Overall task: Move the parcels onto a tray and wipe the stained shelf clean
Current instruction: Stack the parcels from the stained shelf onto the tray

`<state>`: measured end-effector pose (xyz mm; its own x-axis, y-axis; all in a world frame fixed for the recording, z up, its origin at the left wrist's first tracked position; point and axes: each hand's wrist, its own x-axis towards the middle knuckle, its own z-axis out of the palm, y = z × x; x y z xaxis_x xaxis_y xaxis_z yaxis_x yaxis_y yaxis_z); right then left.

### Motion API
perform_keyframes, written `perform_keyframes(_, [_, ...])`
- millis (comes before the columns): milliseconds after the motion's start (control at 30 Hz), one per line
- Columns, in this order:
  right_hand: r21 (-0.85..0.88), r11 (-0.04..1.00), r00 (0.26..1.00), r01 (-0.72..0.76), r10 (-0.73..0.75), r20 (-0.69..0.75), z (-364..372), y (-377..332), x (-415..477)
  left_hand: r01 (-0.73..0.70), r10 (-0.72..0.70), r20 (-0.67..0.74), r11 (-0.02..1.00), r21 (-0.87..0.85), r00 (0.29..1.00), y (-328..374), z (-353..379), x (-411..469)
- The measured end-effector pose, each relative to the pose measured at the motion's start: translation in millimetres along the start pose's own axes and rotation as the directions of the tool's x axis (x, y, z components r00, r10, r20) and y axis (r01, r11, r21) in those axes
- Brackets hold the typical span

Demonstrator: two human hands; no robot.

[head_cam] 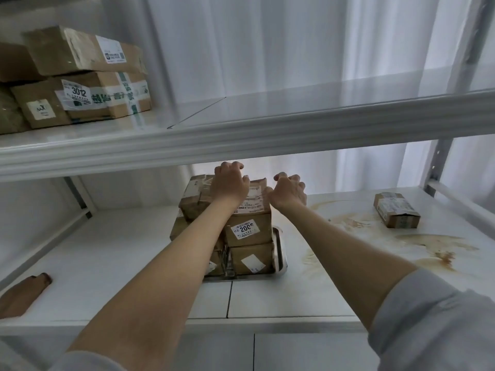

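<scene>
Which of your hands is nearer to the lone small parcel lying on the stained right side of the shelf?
Right. The right hand is beside the stack, left of the lone parcel; the left hand grips the top parcel farther left.

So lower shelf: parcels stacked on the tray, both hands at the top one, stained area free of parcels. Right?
No. Head view: one small parcel sits on the stained area, right of the tray. Rest holds: stack on tray, left hand and right hand at the top parcel.
</scene>
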<state>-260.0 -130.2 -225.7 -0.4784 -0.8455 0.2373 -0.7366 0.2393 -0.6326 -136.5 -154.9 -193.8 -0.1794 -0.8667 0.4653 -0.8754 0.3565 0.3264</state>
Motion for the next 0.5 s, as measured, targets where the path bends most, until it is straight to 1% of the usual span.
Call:
perform_keyframes(67, [-0.011, 1.0, 0.999, -0.022, 0.022, -0.037, -10.3, 18.6, 1.7, -0.056, 0.057, 0.017, 0.997, -0.043, 0.998, 25.7, 13.9, 0.1])
perform_keyframes(133, [-0.023, 0.998, 0.996, -0.057, 0.055, -0.066, -22.0, 41.3, 3.8, -0.12, 0.121, 0.005, 0.99, -0.079, 0.993, 52.5, 30.1, -1.7])
perform_keyframes(200, [-0.032, 0.995, 0.993, -0.097, 0.094, -0.075, -34.7, 67.0, 5.9, -0.18, 0.182, 0.015, 0.978, -0.108, 0.983, 78.1, 46.9, -4.9])
perform_keyframes(267, [-0.053, 0.99, 0.99, -0.131, 0.127, -0.067, -48.5, 94.1, 7.1, -0.184, 0.198, 0.081, 0.971, -0.155, 0.977, 101.8, 64.3, -10.7])
perform_keyframes(367, [-0.097, 0.98, 0.985, -0.174, 0.171, -0.038, -67.5, 133.3, 8.7, -0.145, 0.192, 0.202, 0.964, -0.224, 0.96, 133.8, 92.6, -19.9])
perform_keyframes(433, [-0.126, 0.969, 0.977, -0.211, 0.213, 0.003, -77.2, 159.9, 11.1, -0.122, 0.187, 0.291, 0.966, -0.229, 0.938, 154.8, 110.0, -24.4])
perform_keyframes(500, [-0.141, 0.958, 0.966, -0.25, 0.257, 0.033, -85.1, 186.0, 14.2, -0.129, 0.202, 0.374, 0.969, -0.213, 0.905, 174.0, 125.7, -29.0])
